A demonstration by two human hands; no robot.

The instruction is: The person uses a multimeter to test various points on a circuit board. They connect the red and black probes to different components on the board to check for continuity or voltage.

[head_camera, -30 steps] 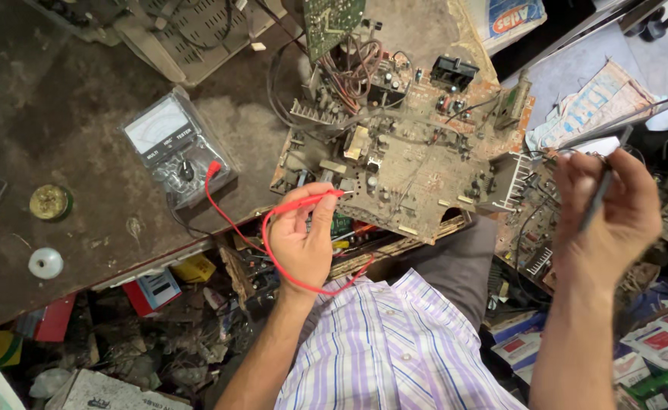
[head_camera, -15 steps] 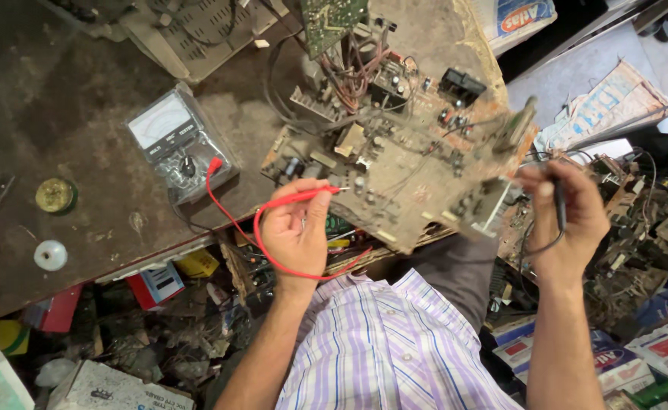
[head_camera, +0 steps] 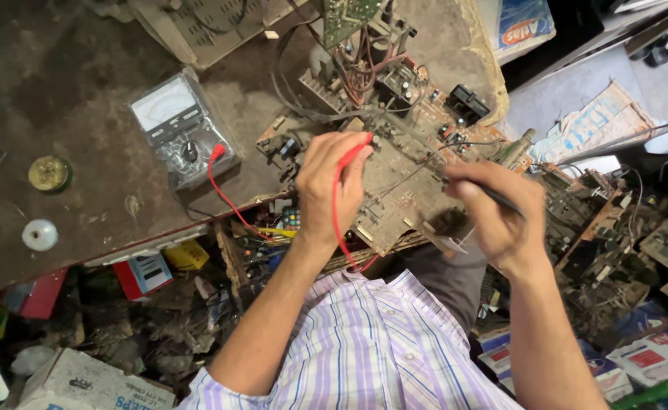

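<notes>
Fingers (head_camera: 357,146) of the left hand (head_camera: 332,178) aim the red probe (head_camera: 353,154) up-right onto the circuit board (head_camera: 402,182).

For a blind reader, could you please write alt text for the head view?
A left hand holds a red probe and a right hand a black probe against a dusty brown circuit board. A grey analogue multimeter lies on the worn workbench.

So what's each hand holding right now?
Left hand: closed on the red probe, over the circuit board.
Right hand: closed on the black probe.
</notes>
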